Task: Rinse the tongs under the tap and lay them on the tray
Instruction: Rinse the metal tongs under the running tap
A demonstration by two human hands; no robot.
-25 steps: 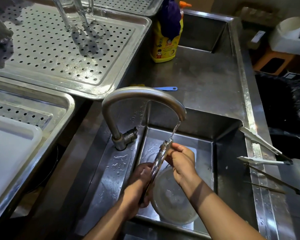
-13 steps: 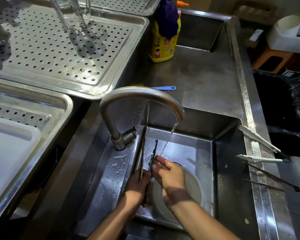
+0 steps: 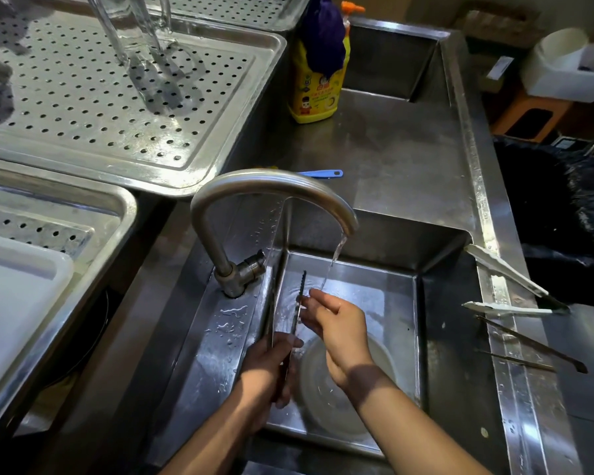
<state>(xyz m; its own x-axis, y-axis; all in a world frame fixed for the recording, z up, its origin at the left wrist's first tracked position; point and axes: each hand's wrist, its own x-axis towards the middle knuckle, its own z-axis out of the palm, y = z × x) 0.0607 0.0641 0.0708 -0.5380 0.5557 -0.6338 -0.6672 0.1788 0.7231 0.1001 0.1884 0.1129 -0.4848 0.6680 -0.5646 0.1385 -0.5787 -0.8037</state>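
**Tongs held in the sink, just left of the running water**

Your left hand (image 3: 271, 368) is curled around the lower end of the metal tongs (image 3: 301, 293), low in the sink (image 3: 443, 303). Their two arms stand apart and point toward 12 o'clock from that hand. The right arm has a toothed edge.

Your right hand (image 3: 338, 325) sits at 2 o'clock from the left. Its fingers are nearly straight, with the tips touching the toothed arm and gripping nothing.

Water from the curved tap (image 3: 271, 186) falls onto those fingers. A pale bowl (image 3: 343, 413) lies under your right wrist.

The perforated tray (image 3: 83, 97) lies at 10 o'clock, beyond the tap. White-tipped tongs (image 3: 501, 269) and thin metal tongs (image 3: 528, 342) rest across the sink's rim at 3 o'clock. A yellow bottle (image 3: 318, 94) stands on the desk (image 3: 391, 159) at 12 o'clock.
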